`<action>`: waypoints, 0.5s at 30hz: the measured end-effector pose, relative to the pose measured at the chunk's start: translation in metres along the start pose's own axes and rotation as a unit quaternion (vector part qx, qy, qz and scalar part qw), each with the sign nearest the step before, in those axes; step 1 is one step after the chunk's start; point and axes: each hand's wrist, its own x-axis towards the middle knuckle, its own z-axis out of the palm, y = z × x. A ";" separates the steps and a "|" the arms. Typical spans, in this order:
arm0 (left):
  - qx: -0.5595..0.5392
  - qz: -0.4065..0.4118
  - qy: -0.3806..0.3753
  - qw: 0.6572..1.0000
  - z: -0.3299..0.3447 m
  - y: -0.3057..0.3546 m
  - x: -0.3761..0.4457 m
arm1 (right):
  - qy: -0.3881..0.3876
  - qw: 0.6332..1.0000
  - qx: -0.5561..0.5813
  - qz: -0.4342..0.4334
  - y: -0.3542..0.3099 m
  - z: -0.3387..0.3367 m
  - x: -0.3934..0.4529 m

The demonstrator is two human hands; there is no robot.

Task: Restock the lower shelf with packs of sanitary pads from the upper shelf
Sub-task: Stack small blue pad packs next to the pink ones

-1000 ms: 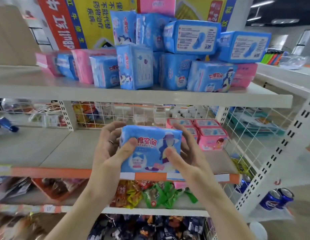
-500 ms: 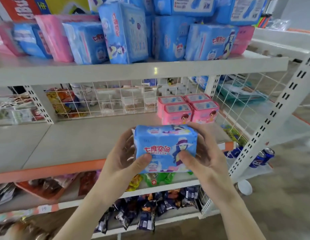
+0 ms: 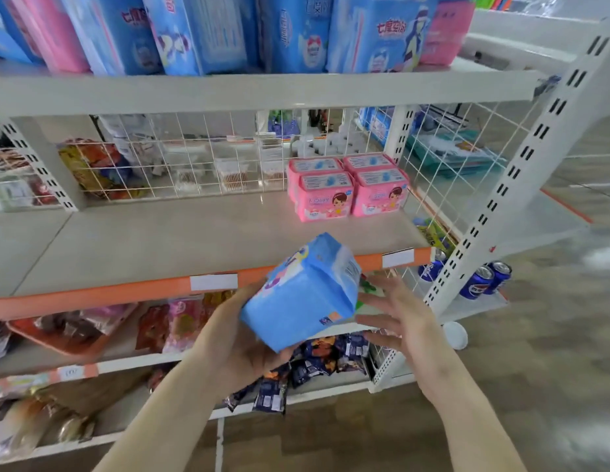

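A blue pack of sanitary pads (image 3: 302, 294) is tilted in front of the lower shelf's orange edge. My left hand (image 3: 239, 338) holds it from below, fingers curled under its base. Spread and relaxed, my right hand (image 3: 395, 318) sits just to the right of the pack, fingers apart from it. The lower shelf (image 3: 181, 240) carries several pink packs (image 3: 348, 187) at its back right. Along the upper shelf (image 3: 262, 92) stand blue packs (image 3: 201, 32) and pink ones.
A white wire grid (image 3: 181, 155) backs the lower shelf. A slotted white upright (image 3: 521, 158) stands at the right. Snack bags (image 3: 317, 362) fill the shelves below. Blue cans (image 3: 480, 281) sit low at the right.
My right hand has let go of the blue pack and opened. My left hand has turned the pack so its bottom faces me. The view has tipped further down.
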 end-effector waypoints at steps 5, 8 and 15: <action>-0.026 0.030 0.013 0.999 0.015 -0.037 0.001 | -0.042 0.998 -0.016 0.034 0.000 -0.025 -0.010; 0.031 0.142 0.064 0.987 0.018 -0.059 0.003 | -0.069 0.996 -0.055 0.034 0.001 -0.035 -0.016; 0.131 0.382 0.125 0.906 0.017 -0.083 -0.015 | -0.175 0.983 -0.055 0.005 -0.001 -0.022 -0.008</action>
